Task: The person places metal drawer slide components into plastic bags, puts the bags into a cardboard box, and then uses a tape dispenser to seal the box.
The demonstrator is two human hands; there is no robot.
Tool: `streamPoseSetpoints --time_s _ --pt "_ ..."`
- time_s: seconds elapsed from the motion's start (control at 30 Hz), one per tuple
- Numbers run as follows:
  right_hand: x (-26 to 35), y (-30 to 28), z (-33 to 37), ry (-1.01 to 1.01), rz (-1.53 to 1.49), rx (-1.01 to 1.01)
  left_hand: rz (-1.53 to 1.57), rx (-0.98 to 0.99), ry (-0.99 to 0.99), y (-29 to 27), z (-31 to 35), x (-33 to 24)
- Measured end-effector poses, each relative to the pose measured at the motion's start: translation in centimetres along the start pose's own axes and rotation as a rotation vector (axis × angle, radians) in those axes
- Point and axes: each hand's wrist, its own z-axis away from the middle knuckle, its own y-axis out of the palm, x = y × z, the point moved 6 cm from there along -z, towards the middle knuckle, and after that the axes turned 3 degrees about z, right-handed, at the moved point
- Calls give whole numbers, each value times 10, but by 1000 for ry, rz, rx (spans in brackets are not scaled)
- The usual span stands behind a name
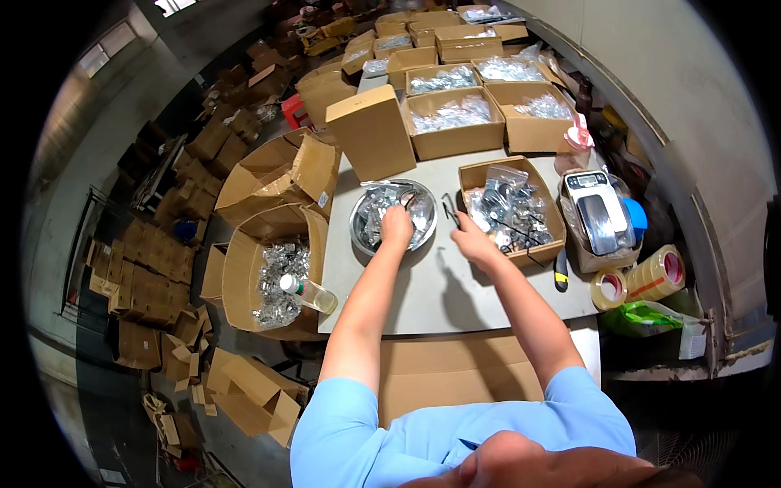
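A round metal bowl point(355, 236) on the table is filled with small clear plastic bags of silvery metal parts point(376, 205). My left hand point(396, 227) reaches into it, fingers bent down among the bags; what they grip is hidden. My right hand point(472, 238) is closed on a thin black bent piece point(451, 211), its exact kind too small to tell, held above the table between the bowl and an open cardboard box point(540, 254). In that box lie clear bags, shiny metal parts and more thin black pieces point(527, 233).
Several cardboard boxes of bagged parts point(455, 146) line the table's far side. At right are a scale point(599, 213), tape rolls point(656, 275) and a yellow-black utility knife point(561, 270). A clear bottle point(309, 294) and a box of metal parts point(236, 281) are at left.
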Motion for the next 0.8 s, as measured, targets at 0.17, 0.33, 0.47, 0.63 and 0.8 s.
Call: streamPoseSetpoints --time_s 0.17,0.33,0.47,0.63,0.8 --pt "-17 62 -68 -47 249 -25 -248 46 80 24 29 -3" --pt "-47 107 -64 -69 190 94 -144 67 213 39 91 14" --pt "-47 99 -9 -283 139 -95 -40 2 171 39 109 26" --pt "-78 58 137 -142 59 -139 87 51 198 24 161 3" --pt "-160 52 302 109 154 -55 165 60 207 -1 263 -13"
